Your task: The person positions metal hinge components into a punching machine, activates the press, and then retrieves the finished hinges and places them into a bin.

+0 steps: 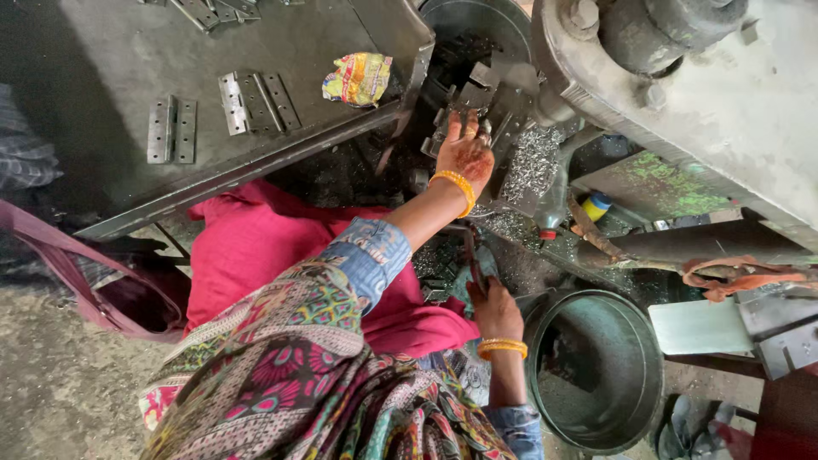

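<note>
Left hand [467, 153] fingers on hinge [463, 100]

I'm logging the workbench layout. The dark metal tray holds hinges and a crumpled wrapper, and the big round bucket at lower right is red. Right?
Not quite: the round bucket is green, not red, as the head view shows. The hinges and the crumpled wrapper do lie on the dark metal tray.

Soft daylight; corners perhaps slightly blurred.

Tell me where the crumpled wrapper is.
In the head view, the crumpled wrapper lies upper centre on the metal tray, right of the hinges and left of the upper hand.
</note>
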